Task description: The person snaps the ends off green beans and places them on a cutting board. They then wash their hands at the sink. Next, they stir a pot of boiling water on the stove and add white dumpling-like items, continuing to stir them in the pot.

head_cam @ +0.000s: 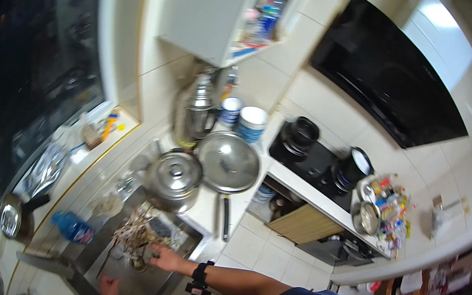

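A stainless steel sink [125, 289] lies below me. In it sits a heap of pale, stringy scraps [132, 230], with a dark grey piece [160, 227] at its far side. My right hand [165, 259] reaches over the near edge of the heap, fingers apart, with nothing seen in it; the blur hides whether it touches the scraps. My left hand [109, 290] is low in the sink with its fingers curled. A thin dark stick [105, 261] slants between it and the heap; whether the hand holds the stick is unclear.
A lidded steel pot [174, 179] and a pan with a domed lid [228, 162] stand on the counter beyond the sink, the pan's black handle [225, 219] jutting out. Left of the sink is a blue bottle [73, 227]. A gas hob [317, 173] holds dark cookware.
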Demonstrator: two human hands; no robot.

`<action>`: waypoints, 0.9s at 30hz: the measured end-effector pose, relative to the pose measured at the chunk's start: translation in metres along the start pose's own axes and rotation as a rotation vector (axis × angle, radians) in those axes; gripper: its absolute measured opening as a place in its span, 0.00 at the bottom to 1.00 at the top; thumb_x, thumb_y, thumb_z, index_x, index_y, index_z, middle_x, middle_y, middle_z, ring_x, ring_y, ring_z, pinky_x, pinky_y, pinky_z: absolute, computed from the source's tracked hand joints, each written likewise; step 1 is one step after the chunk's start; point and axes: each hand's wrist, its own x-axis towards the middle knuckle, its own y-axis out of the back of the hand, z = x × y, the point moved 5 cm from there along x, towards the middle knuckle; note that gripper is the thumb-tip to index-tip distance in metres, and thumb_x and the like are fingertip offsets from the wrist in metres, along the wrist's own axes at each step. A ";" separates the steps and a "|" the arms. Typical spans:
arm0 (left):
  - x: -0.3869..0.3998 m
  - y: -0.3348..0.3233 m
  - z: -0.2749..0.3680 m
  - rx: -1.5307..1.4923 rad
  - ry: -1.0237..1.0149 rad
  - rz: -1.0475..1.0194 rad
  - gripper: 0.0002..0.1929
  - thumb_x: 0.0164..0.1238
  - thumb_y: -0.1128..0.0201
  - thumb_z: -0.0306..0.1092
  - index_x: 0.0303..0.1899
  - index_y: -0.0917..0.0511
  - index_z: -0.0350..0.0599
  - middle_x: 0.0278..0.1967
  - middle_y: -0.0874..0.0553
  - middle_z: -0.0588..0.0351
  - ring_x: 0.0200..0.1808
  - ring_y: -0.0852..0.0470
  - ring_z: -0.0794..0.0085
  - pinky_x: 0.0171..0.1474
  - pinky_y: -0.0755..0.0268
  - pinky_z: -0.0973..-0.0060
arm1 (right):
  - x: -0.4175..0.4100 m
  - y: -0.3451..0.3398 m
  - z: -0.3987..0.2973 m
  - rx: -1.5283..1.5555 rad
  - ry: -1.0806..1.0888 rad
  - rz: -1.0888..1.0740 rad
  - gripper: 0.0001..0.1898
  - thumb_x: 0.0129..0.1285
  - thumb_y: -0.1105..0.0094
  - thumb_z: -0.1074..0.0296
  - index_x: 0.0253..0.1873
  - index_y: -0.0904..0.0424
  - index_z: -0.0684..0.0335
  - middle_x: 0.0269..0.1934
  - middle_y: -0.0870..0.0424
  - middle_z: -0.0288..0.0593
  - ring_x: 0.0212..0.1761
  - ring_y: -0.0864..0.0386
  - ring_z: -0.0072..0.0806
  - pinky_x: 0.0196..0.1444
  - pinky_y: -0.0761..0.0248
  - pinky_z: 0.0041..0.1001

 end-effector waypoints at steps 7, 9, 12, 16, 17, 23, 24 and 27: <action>-0.082 0.000 0.134 0.449 0.014 0.051 0.24 0.71 0.39 0.45 0.62 0.24 0.41 0.59 0.18 0.39 0.54 0.17 0.46 0.57 0.26 0.45 | -0.097 0.110 0.049 0.496 0.105 -0.064 0.22 0.69 0.35 0.59 0.62 0.20 0.68 0.54 0.13 0.44 0.56 0.18 0.28 0.61 0.27 0.30; -0.128 -0.020 0.214 0.315 -0.111 0.111 0.23 0.72 0.40 0.43 0.62 0.23 0.41 0.57 0.17 0.40 0.53 0.17 0.48 0.56 0.25 0.48 | -0.145 0.158 0.068 0.537 0.194 0.066 0.19 0.71 0.35 0.59 0.59 0.19 0.65 0.48 0.14 0.38 0.47 0.20 0.20 0.50 0.23 0.26; -0.183 -0.069 0.296 -0.025 -0.206 -0.013 0.21 0.73 0.40 0.41 0.61 0.23 0.40 0.55 0.17 0.42 0.52 0.17 0.51 0.54 0.24 0.53 | -0.214 0.216 0.134 0.708 0.049 0.229 0.16 0.70 0.36 0.56 0.54 0.16 0.60 0.44 0.15 0.31 0.40 0.22 0.22 0.33 0.24 0.27; -0.240 -0.167 0.355 -0.329 -0.118 -0.325 0.19 0.75 0.41 0.39 0.60 0.23 0.38 0.53 0.16 0.46 0.51 0.16 0.56 0.52 0.22 0.59 | -0.314 0.273 0.262 0.741 -0.040 0.504 0.20 0.69 0.36 0.56 0.59 0.19 0.62 0.48 0.14 0.37 0.48 0.20 0.24 0.47 0.23 0.27; -0.251 -0.191 0.365 -0.349 -0.096 -0.391 0.19 0.75 0.41 0.38 0.60 0.23 0.38 0.52 0.16 0.46 0.51 0.16 0.57 0.51 0.21 0.60 | -0.338 0.282 0.298 0.730 -0.028 0.613 0.21 0.68 0.36 0.55 0.59 0.19 0.63 0.50 0.14 0.40 0.51 0.20 0.25 0.51 0.24 0.28; -0.302 -0.320 0.389 -0.210 -0.041 -0.747 0.16 0.77 0.40 0.40 0.57 0.22 0.39 0.48 0.14 0.52 0.44 0.15 0.70 0.43 0.20 0.74 | -0.509 0.283 0.509 0.756 -0.565 0.760 0.24 0.61 0.30 0.51 0.54 0.16 0.64 0.47 0.12 0.51 0.51 0.17 0.37 0.56 0.24 0.32; -0.304 -0.336 0.385 -0.169 -0.040 -0.816 0.16 0.77 0.39 0.41 0.55 0.21 0.40 0.46 0.14 0.53 0.42 0.15 0.71 0.42 0.20 0.75 | -0.537 0.288 0.536 0.647 -0.630 0.821 0.23 0.61 0.31 0.52 0.54 0.16 0.63 0.46 0.11 0.49 0.50 0.17 0.36 0.56 0.24 0.31; -0.293 -0.382 0.365 0.070 -0.133 -0.868 0.13 0.76 0.37 0.43 0.49 0.17 0.42 0.35 0.13 0.59 0.36 0.15 0.75 0.39 0.21 0.78 | -0.604 0.300 0.577 0.213 -0.682 1.304 0.17 0.63 0.33 0.56 0.50 0.16 0.61 0.41 0.13 0.41 0.40 0.17 0.33 0.48 0.23 0.31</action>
